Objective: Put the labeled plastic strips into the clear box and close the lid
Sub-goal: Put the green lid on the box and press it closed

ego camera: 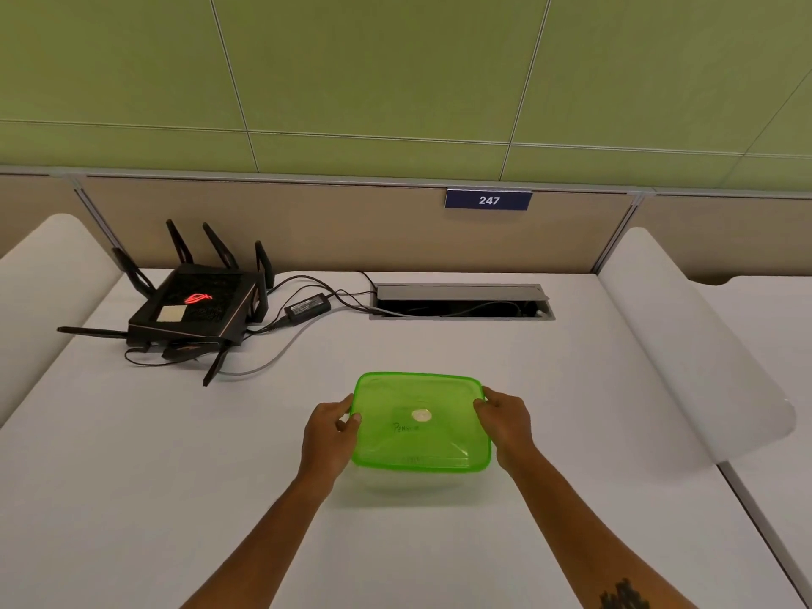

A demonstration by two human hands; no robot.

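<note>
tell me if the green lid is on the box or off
On. The green lid sits flat over the clear box, with the left hand and right hand gripping its sides. Whether it is snapped shut cannot be told.

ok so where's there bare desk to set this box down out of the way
Bare table lies right of the box, up to the white divider, and also near-left of the left hand and in front between the forearms. The far-left corner is crowded: router, power brick and trailing cables. The open cable hatch sits behind the box.

black router (193, 305) and power adapter (307, 306) beside open cable hatch (461, 301) under sign 247 (488, 200).
</note>
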